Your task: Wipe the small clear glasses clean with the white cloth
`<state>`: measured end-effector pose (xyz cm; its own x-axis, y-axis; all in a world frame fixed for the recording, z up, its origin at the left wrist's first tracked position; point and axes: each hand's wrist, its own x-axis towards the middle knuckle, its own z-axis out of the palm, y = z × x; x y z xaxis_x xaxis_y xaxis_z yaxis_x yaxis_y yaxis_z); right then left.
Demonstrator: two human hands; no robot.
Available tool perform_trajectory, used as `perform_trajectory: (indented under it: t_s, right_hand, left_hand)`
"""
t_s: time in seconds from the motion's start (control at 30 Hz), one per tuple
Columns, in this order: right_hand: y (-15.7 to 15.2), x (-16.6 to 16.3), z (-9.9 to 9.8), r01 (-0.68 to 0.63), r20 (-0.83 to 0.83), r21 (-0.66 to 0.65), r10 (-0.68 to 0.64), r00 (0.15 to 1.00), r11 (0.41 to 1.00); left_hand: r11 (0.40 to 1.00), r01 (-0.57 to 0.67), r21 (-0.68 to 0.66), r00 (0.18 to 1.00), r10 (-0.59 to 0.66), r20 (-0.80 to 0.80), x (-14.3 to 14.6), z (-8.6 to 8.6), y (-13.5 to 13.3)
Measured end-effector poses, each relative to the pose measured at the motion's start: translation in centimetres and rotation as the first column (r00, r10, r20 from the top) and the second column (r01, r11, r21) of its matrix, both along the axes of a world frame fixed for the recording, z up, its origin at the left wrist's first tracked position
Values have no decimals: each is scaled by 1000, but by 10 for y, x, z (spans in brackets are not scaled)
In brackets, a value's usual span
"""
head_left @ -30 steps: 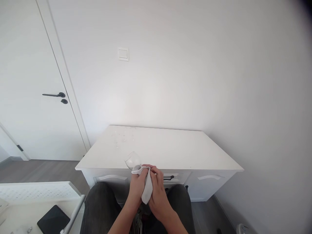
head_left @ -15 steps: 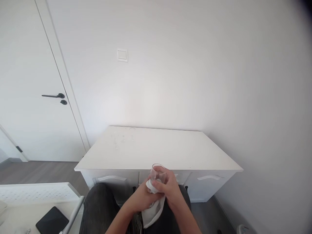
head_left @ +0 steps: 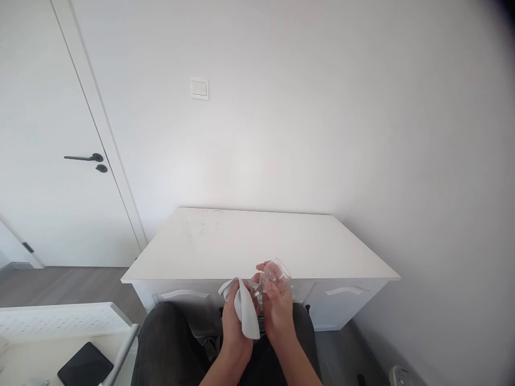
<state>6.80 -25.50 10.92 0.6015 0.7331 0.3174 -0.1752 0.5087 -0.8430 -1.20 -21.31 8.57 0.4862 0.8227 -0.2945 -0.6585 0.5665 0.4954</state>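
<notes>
White cabinet (head_left: 301, 244) @ 12 o'clock; R hand (head_left: 278, 308) hugs glass (head_left: 277, 272), stem (head_left: 258, 292) twd 8 o'clock; L hand (head_left: 232, 321) squeezes cloth (head_left: 248, 317).

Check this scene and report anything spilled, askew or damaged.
One oddity: faint clear shapes on the far left of the cabinet top; too faint to tell whether they are spilled drops or glassware. The glass tilts, but the right hand holds it, and no damage shows.
</notes>
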Motion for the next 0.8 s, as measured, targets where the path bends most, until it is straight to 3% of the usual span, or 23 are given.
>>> perform_trajectory:
  t_s: [0.07,0.17,0.27,0.33,0.37,0.43,0.47,0.53,0.6,0.63,0.7,0.77,0.8]
  right_hand:
    - [-3,-10,-2,1,46,42,-3,999,999]
    - [-8,-21,-7,34,149,78,-45,988,996]
    - [-7,-25,-10,88,18,46,-89,996,995]
    - [-3,-23,-9,84,-138,-31,-87,987,996]
    - [0,-21,-8,54,-200,-71,-67,977,996]
    - [5,-14,-7,-24,-252,-117,-7,968,993]
    - [8,-10,-7,-41,-232,-114,14,973,993]
    - [11,0,-8,-13,-105,-85,4,994,996]
    - [16,10,-11,40,86,-30,-38,996,999]
    - [19,13,-12,50,165,2,-50,985,999]
    - [26,15,-15,39,215,58,-50,975,998]
    - [34,10,-17,38,83,82,-45,996,996]
    - [37,6,-17,38,-29,66,-36,999,997]
  left_hand:
    - [998,-56,0,998,56,13,-1,9,-7]
    - [997,-36,70,998,32,56,-4,12,-13]
    - [969,-138,204,974,170,-148,-10,1,-13]
    - [882,-205,424,910,332,-250,-17,-8,-7]
    - [800,-220,559,884,406,-234,-20,-9,-1]
    - [633,-141,761,890,418,-183,-24,-5,18]
    - [611,-147,778,875,447,-186,-24,1,30]
    - [742,-110,661,848,417,-327,-20,16,52]
    - [901,-28,433,881,228,-416,-13,30,67]
    - [934,31,357,899,131,-418,-9,34,71]
    - [947,73,313,917,60,-395,-3,39,70]
    - [901,-35,433,891,224,-394,-1,37,62]
    - [842,-95,531,863,336,-378,-1,34,58]
